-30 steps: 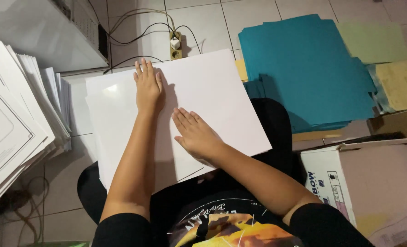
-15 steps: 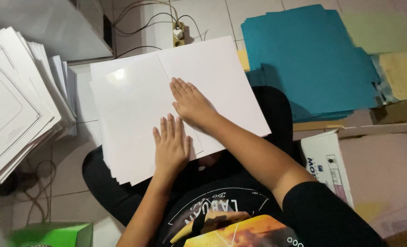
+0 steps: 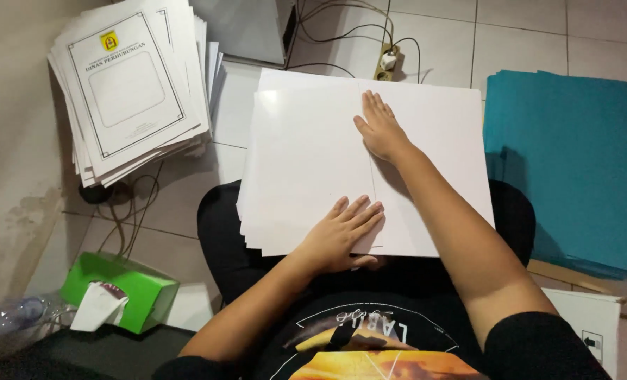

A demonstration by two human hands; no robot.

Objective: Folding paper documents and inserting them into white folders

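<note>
- Left hand (image 3: 341,239) flat, fingers spread, pressing the near edge of the white card stack (image 3: 306,162) on the lap.
- Right hand (image 3: 380,130) flat, palm down along the fold line, gripping nothing.
- Sheets look light, stiff, glossy, probably slippery; best held at the edges.
- Printed paper pile (image 3: 130,84) far left, blue sheets (image 3: 574,169) right, green tissue box (image 3: 120,292) near left.

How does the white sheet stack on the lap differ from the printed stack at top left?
The white sheet stack on the lap is blank; the printed stack shows a black border frame and a yellow emblem. The white stack lies under both hands, left hand and right hand flat on it; the printed stack sits untouched on the floor. Both are fanned piles of white paper.
</note>
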